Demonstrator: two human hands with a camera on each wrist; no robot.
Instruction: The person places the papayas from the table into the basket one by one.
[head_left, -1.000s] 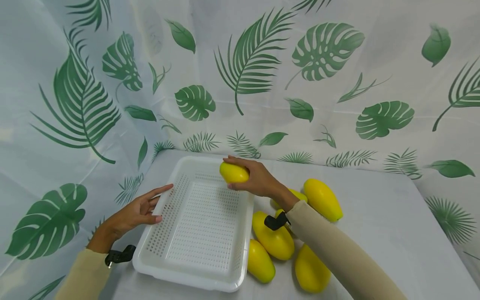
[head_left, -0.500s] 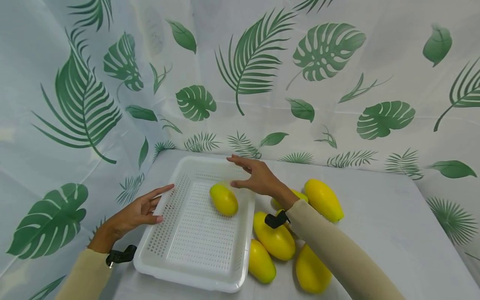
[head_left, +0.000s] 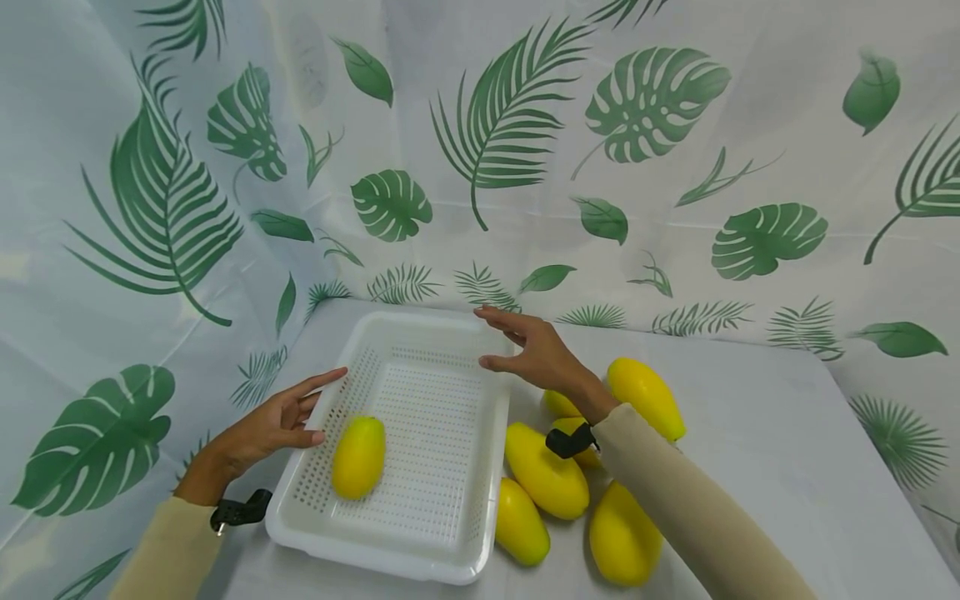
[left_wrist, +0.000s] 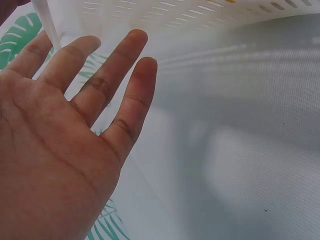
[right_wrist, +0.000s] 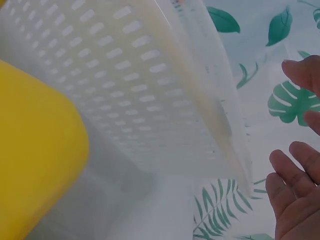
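A white perforated plastic basket [head_left: 420, 417] stands on the table, with one yellow mango [head_left: 359, 458], green at its far tip, lying in its left half. My left hand [head_left: 273, 421] is at the basket's left side, index finger and thumb tips touching the rim; the left wrist view shows the other fingers [left_wrist: 107, 80] extended beneath the rim. Over the far right corner of the basket is my right hand [head_left: 532, 350], holding nothing, thumb and fingers spread apart. In the right wrist view those fingers [right_wrist: 295, 175] lie beyond the basket's perforated wall.
Several more mangoes [head_left: 547, 471] lie on the table right of the basket, some partly hidden by the right forearm. One mango [head_left: 645, 398] lies farther back. A white cloth with green leaves [head_left: 517, 125] hangs behind and to the left.
My right hand has let go of the mango, which has rolled from the far right of the basket to its left side. The right hand has drawn back slightly rightward; the left stays put.
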